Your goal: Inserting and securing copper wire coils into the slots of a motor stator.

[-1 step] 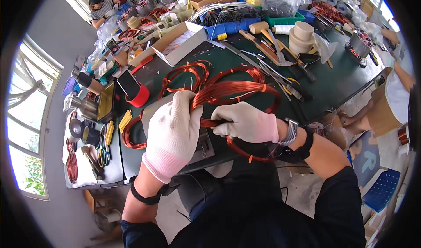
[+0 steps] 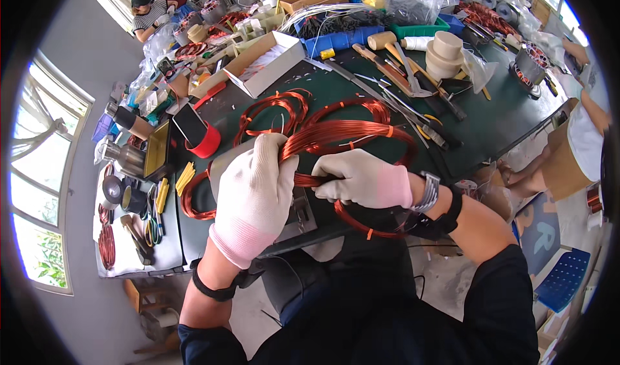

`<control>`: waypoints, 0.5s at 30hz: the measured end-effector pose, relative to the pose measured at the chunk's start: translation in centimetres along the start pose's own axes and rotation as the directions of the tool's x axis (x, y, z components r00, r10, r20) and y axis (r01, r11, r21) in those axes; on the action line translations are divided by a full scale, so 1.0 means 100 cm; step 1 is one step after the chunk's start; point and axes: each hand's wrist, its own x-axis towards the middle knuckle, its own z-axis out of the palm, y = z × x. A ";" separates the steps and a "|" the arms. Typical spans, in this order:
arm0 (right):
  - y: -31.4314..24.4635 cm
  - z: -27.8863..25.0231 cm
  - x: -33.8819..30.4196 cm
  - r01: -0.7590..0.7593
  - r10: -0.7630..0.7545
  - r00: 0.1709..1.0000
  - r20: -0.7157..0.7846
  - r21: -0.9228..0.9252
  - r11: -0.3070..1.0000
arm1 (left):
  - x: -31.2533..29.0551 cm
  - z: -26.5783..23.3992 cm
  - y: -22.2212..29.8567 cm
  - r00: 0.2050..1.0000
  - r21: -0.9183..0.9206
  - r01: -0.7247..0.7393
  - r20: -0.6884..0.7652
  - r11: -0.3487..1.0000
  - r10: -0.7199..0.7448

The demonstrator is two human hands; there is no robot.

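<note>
Both of my hands wear white gloves with pink cuffs and hold one coil of red-brown copper wire [image 2: 349,131] above the table's near edge. My left hand [image 2: 255,190] is closed around the coil's left end, thumb and fingers pressed on the strands. Closer to the middle, my right hand [image 2: 361,179] grips the lower strands with its fingers curled. Orange ties bind the coil in places. Behind it, another tied wire coil [image 2: 274,114] lies on the table, and part of a further wire coil [image 2: 194,200] shows left of my left hand. My palms hide some strands.
On the dark green table [image 2: 478,132], hand tools and a mallet [image 2: 381,40] lie at the back right. A phone [image 2: 188,125] rests in a red holder [image 2: 208,142] at left, near yellow strips [image 2: 185,177]. A white box [image 2: 268,61] stands behind. Another person's arm [image 2: 594,110] shows far right.
Almost nothing differs. The coil's right part and my right hand have shifted very slightly; both hands keep their hold.
</note>
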 end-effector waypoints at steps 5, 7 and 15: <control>-0.002 -0.010 0.003 -0.061 0.053 0.996 0.075 0.109 0.992 | 0.004 0.003 -0.005 0.999 -0.030 0.010 0.046 1.000 -0.008; 0.002 -0.005 0.004 -0.017 0.015 1.000 0.021 0.080 0.997 | 0.005 0.001 -0.006 0.998 -0.031 0.020 0.067 0.999 -0.018; 0.006 0.010 0.000 0.056 -0.069 0.989 -0.134 -0.095 0.994 | 0.013 -0.004 -0.013 0.991 -0.019 0.011 0.137 1.000 -0.008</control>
